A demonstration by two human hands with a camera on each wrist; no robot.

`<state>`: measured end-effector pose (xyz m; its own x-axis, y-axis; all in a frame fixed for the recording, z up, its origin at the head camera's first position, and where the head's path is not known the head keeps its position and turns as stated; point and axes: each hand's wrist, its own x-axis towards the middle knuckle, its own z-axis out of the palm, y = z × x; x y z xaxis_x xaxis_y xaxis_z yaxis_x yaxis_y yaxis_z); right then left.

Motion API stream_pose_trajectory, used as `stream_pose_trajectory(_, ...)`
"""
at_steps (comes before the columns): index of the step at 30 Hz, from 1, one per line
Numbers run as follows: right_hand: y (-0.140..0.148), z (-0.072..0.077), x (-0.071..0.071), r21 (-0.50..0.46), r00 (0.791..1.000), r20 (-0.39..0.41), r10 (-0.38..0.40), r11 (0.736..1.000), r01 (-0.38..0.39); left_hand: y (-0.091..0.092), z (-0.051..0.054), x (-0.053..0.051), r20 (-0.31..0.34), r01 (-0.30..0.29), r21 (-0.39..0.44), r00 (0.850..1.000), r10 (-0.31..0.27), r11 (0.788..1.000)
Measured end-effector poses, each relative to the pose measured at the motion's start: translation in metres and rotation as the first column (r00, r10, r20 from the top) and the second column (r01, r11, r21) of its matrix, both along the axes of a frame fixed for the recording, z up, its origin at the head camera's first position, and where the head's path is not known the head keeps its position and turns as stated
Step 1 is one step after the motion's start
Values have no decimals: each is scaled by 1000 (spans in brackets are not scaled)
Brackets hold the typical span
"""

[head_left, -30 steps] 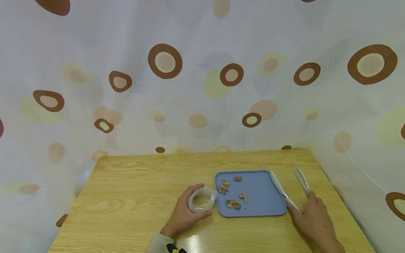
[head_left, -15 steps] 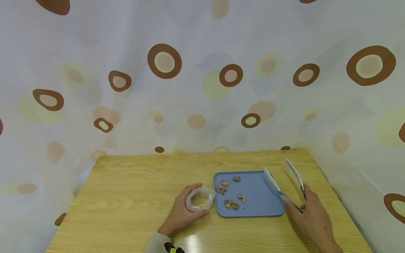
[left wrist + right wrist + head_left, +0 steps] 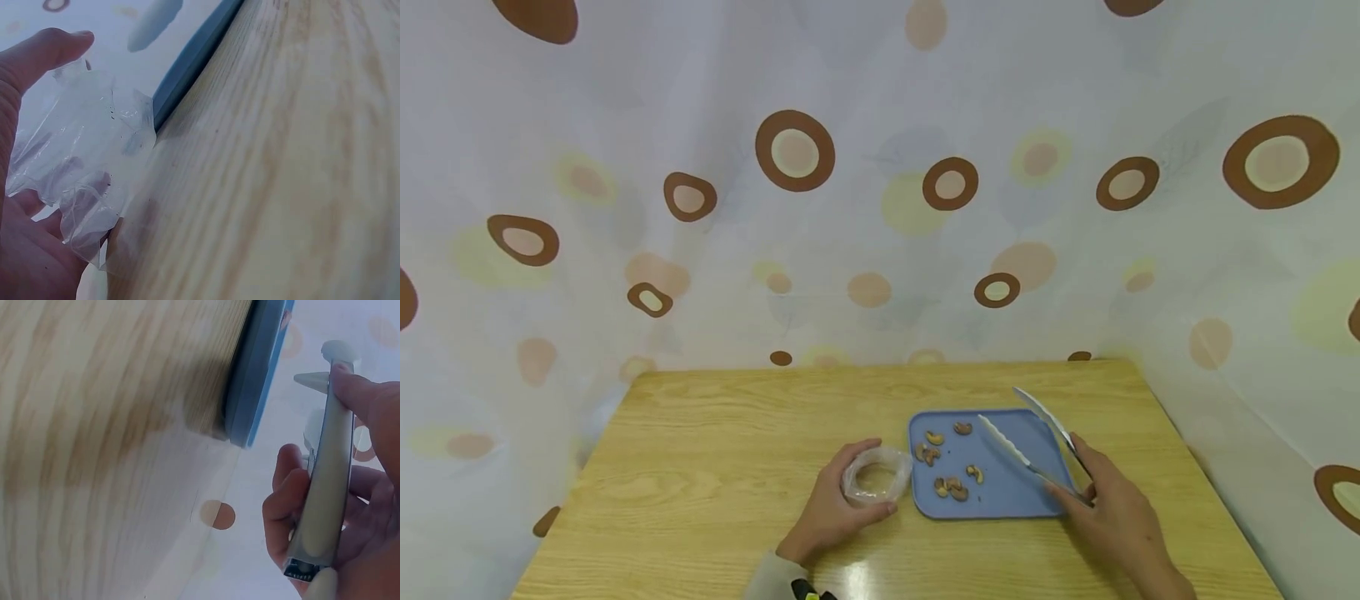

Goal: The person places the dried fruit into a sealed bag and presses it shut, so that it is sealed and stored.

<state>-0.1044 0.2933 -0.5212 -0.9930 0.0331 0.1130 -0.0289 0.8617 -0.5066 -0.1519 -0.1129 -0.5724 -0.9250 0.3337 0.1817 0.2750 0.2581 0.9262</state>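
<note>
My left hand curls round a clear plastic bag, its mouth facing up, at the left edge of the blue tray. In the left wrist view the crinkled bag sits between thumb and fingers; only small dark specks show on it. Several cashew nuts, some with brown skins, lie scattered over the tray's left half. With my right hand I grip metal tongs with pale tips. The tongs' arms are spread apart, above the tray's right half, with nothing between them.
All this stands on a wood-grain table. A pale sheet patterned with brown and yellow ovals surrounds its back and sides. Small crumbs dot the tray among the nuts.
My right hand has carried the tongs leftward, from the tray's right edge to over the tray. The left hand and the bag have stayed nearly still; the nuts lie as before.
</note>
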Motion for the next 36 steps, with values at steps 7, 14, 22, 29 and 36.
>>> stream_pose_trajectory(7,-13,0,-4,36,999,-2,45,998,-45,0,-3,1,-10,10,8,1000,-10,1000)
stream_pose_trajectory(14,-22,2,-6,22,999,25,47,999,-47,2,-2,0,-3,9,16,1000,-9,1000)
stream_pose_trajectory(22,-30,1,-9,23,998,-4,65,998,-65,1,-2,2,2,0,17,1000,0,1000)
stream_pose_trajectory(29,-34,-2,-11,27,996,-35,81,996,-80,2,-2,3,-5,4,22,1000,-4,1000)
stream_pose_trajectory(36,-35,-3,-12,27,997,-4,76,997,-76,2,-2,3,-8,13,25,1000,-13,1000)
